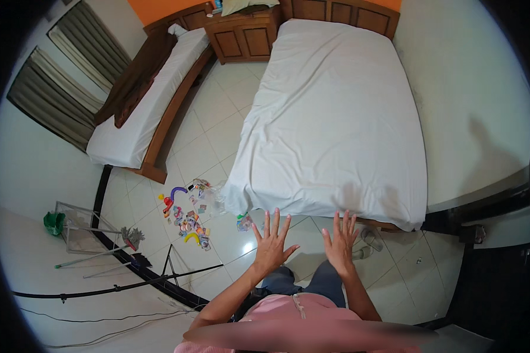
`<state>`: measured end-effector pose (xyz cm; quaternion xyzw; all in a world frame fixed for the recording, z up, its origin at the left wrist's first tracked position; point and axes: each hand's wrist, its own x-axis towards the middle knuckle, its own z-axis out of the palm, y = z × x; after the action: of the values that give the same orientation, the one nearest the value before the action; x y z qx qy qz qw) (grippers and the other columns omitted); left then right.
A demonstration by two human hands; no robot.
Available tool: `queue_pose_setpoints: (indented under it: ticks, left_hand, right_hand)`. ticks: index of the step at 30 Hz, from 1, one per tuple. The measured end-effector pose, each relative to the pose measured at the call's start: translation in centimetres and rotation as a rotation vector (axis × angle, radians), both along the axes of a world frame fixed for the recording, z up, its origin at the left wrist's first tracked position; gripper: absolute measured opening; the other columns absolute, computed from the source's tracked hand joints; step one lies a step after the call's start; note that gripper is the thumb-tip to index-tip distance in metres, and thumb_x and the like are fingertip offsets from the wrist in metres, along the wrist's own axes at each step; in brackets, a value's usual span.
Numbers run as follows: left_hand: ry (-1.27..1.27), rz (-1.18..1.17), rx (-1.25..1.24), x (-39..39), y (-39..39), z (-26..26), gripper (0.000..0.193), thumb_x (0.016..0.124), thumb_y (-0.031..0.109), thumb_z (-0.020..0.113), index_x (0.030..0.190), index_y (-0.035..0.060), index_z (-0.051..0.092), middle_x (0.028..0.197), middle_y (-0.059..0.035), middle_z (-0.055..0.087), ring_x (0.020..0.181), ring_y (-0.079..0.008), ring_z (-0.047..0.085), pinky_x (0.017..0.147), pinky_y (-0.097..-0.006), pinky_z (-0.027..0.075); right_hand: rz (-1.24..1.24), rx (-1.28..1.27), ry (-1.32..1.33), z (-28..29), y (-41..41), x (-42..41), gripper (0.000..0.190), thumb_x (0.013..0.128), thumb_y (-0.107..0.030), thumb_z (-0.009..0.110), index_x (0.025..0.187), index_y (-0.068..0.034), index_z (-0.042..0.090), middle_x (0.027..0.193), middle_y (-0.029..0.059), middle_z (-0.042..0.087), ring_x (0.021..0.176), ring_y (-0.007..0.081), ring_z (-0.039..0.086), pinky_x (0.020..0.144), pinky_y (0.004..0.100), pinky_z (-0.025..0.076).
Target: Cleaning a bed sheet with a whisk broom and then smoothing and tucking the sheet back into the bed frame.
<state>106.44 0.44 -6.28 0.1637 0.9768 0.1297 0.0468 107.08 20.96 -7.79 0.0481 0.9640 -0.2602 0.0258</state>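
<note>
Both my hands are held out in front of me, palms down, with fingers spread and nothing in them. My left hand [272, 247] is over the tiled floor, just short of the foot of a bed with a rumpled white sheet [331, 119]. To its right, my right hand [341, 242] is near the same bed's foot end, its fingertips overlapping the sheet's lower edge in view. The hands are apart from each other. Whether either touches the sheet cannot be told, though faint shadows of hands fall on it.
Small toys and cards [190, 223] lie scattered on the floor at left, beside a clear plastic bag [214, 198]. A black tripod stand [170, 276], a mop [132, 238] and a narrower bed [159, 106] are further left. Slippers [363, 253] lie by the bed's foot. A wooden cabinet [249, 42] stands between the beds.
</note>
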Motion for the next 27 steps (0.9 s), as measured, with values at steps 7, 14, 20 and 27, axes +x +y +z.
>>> queue_pose_setpoints:
  ticks: [7,14,20,27]
  left_hand:
    - [-0.01,0.012,0.039,-4.0,-8.0,0.8,0.091,0.075,0.054,0.061,0.144,0.0114,0.02,0.149,-0.0205,0.007,0.136,-0.0446,0.005,0.095,-0.0716,0.012]
    - [0.023,0.07,0.067,-9.3,-14.2,2.5,0.089,0.076,0.055,0.06,0.142,0.0073,0.023,0.148,-0.0228,0.009,0.136,-0.0458,0.003,0.096,-0.0714,0.011]
    - [-0.007,0.085,0.109,-14.9,-21.9,3.4,0.089,0.076,0.054,0.06,0.142,0.0079,0.023,0.149,-0.0227,0.007,0.135,-0.0462,0.002,0.097,-0.0708,0.007]
    - [0.061,-0.081,0.073,-22.8,-33.3,4.0,0.085,0.079,0.056,0.055,0.143,0.0117,0.022,0.149,-0.0214,0.009,0.135,-0.0467,0.006,0.094,-0.0728,0.011]
  right_hand:
    - [0.126,0.037,0.009,2.0,-10.0,-3.6,0.066,0.089,-0.034,0.05,0.142,-0.007,0.023,0.147,0.0236,0.011,0.135,0.0451,0.004,0.1,0.0673,0.01]
    - [0.186,0.041,0.132,2.7,-15.8,-12.1,0.066,0.089,-0.032,0.051,0.142,-0.005,0.022,0.147,0.0234,0.01,0.135,0.0453,0.004,0.1,0.0667,0.01]
    - [0.187,0.049,0.175,3.8,-23.6,-19.3,0.067,0.089,-0.033,0.05,0.142,-0.005,0.021,0.148,0.0229,0.009,0.135,0.0448,0.003,0.102,0.0655,0.009]
    - [-0.097,0.026,0.114,3.3,-32.8,-24.7,0.066,0.089,-0.036,0.049,0.142,-0.005,0.023,0.147,0.0232,0.011,0.135,0.0448,0.004,0.101,0.0657,0.008]
